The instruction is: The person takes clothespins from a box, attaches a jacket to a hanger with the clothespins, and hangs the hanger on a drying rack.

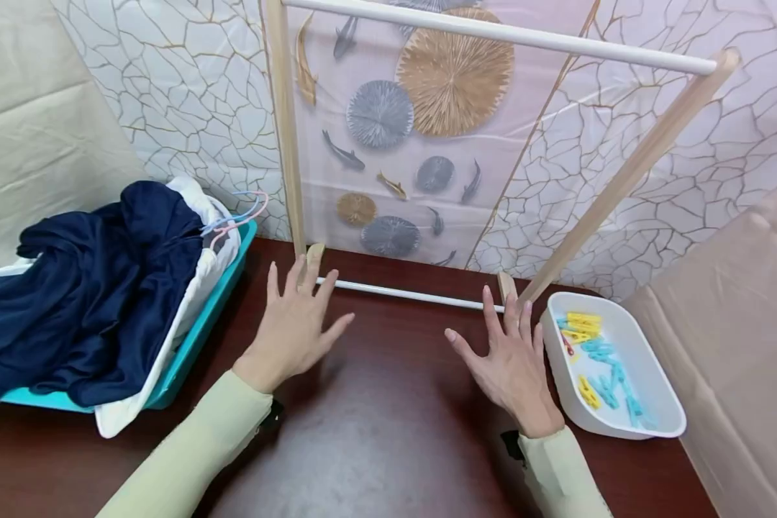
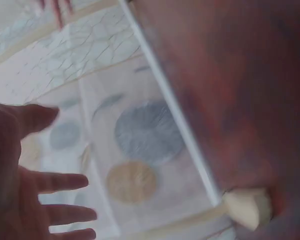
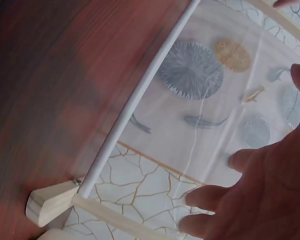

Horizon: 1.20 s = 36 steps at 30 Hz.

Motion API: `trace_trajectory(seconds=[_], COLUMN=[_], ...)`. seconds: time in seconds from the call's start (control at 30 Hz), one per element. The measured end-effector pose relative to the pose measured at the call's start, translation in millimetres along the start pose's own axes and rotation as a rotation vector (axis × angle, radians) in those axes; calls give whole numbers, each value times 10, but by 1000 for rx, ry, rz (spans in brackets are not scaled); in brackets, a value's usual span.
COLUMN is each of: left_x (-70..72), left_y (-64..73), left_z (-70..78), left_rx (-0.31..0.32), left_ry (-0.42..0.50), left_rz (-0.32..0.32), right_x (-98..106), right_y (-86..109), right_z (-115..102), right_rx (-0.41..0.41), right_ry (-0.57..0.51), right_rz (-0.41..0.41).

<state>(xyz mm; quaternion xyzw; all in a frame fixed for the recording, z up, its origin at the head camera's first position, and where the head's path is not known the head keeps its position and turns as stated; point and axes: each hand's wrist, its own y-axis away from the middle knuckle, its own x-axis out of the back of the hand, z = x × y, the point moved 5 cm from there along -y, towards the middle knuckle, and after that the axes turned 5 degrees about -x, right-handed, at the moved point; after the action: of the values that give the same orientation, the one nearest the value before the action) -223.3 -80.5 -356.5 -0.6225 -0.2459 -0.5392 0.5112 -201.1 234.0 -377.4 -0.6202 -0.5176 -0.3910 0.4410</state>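
Both hands hover over the dark table, fingers spread and holding nothing. My left hand (image 1: pixel 293 327) is near the left foot of a wooden rack (image 1: pixel 288 144), between it and a teal basket (image 1: pixel 197 338). Dark blue clothes (image 1: pixel 116 280) and white cloth (image 1: pixel 216 266) fill that basket, with a pink hanger hook (image 1: pixel 242 221) and a blue one sticking out. My right hand (image 1: pixel 510 360) is by the rack's right foot, beside a white tub (image 1: pixel 654 374) of yellow clothespins (image 1: pixel 588 392) and blue clothespins (image 1: pixel 605 388). In the left wrist view, the left hand (image 2: pixel 15 170) has its fingers extended.
A white top bar (image 1: pixel 492 29) joins the rack's two posts, and a lower white bar (image 1: pixel 414 293) runs just above the table (image 1: pixel 375 432). Behind stands a patterned backdrop (image 1: pixel 188 108). Beige panels (image 1: pixel 738 302) close in both sides.
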Motion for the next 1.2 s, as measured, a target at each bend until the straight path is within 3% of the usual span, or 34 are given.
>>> trace_trajectory(seconds=[0.23, 0.4, 0.5, 0.6, 0.73, 0.93, 1.2], left_x=[501, 899, 1026, 1075, 1097, 1090, 1048], left_y=[225, 434, 549, 659, 766, 796, 750], left_z=[-313, -721, -959, -1135, -1279, -1389, -1398], left_rx=[104, 263, 371, 464, 524, 508, 387], left_ry=[15, 50, 83, 109, 122, 130, 157], left_rz=[194, 267, 172, -8, -191, -323, -379], right_x=[-32, -34, -60, -83, -97, -137, -101], right_y=[52, 70, 82, 85, 80, 125, 148], right_z=[-35, -41, -57, -97, -175, -381, -851], right_rx=[-5, -29, -33, -15, 26, 76, 201], right_ry=[-19, -40, -58, -76, -100, -191, -301], right_rz=[-21, -3, -12, -19, -15, -62, -48])
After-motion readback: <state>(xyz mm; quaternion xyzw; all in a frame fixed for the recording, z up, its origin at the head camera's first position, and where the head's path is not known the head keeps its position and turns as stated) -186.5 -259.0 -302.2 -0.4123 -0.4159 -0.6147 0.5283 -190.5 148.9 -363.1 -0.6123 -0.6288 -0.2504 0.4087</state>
